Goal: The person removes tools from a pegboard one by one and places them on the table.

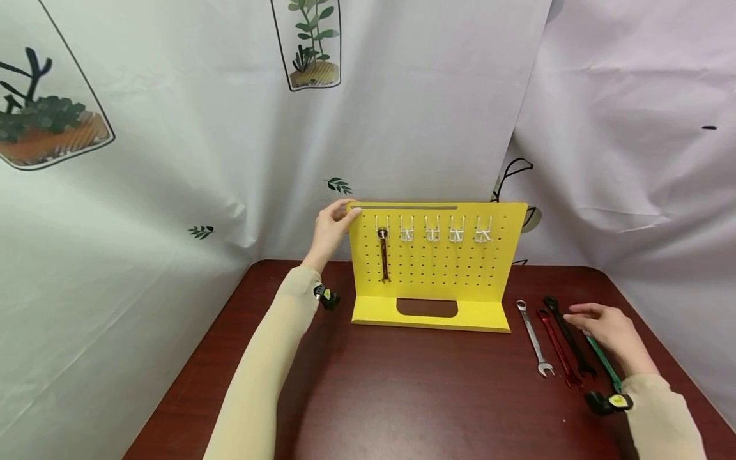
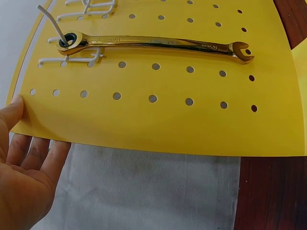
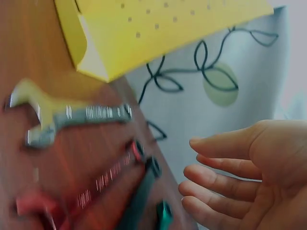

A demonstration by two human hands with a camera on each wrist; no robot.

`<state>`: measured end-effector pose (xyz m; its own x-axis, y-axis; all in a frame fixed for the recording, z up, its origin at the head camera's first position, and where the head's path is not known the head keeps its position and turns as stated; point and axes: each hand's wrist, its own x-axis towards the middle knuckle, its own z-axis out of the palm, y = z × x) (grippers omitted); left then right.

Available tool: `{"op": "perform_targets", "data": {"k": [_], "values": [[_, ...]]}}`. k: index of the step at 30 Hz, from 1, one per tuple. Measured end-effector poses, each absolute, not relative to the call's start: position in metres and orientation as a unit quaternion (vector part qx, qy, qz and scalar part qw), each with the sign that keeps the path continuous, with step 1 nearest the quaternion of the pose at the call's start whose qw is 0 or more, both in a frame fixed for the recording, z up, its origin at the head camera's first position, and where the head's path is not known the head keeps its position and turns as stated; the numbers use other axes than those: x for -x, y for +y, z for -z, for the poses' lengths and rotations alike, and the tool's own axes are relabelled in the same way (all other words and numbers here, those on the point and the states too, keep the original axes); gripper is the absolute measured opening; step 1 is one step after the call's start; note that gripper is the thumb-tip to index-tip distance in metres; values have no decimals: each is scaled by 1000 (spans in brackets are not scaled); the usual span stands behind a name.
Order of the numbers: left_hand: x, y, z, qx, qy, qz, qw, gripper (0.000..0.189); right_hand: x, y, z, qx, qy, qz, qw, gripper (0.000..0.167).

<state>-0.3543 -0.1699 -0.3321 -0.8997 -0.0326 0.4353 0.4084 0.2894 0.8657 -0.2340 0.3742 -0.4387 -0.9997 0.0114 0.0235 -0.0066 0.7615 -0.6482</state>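
At its upper left corner, a yellow pegboard (image 1: 368, 310) is pinched by my left hand (image 1: 332, 227), thumb in front and fingers behind in the left wrist view. A gold combination wrench (image 2: 158, 43) hangs upright by its ring end from the leftmost white hook. Over the right side of the table, my right hand (image 1: 609, 329) hovers with relaxed fingers and holds nothing. Near it lie a silver wrench (image 1: 535, 338), a red wrench (image 1: 556, 345), a black wrench (image 1: 569, 332) and a green wrench (image 1: 604, 361), partly covered by the hand in the head view.
Several white hooks (image 1: 432, 235) without tools run along the board's upper part. The board stands on a dark red-brown table (image 1: 402, 390). Behind and beside it hangs a pale printed cloth (image 1: 437, 128).
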Motion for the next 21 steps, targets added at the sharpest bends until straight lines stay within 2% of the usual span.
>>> {"op": "perform_targets", "data": {"k": [21], "values": [[351,-169,331,118,-783,581,189,41,274,267,424,-73,-908,-412,18,46]]}}
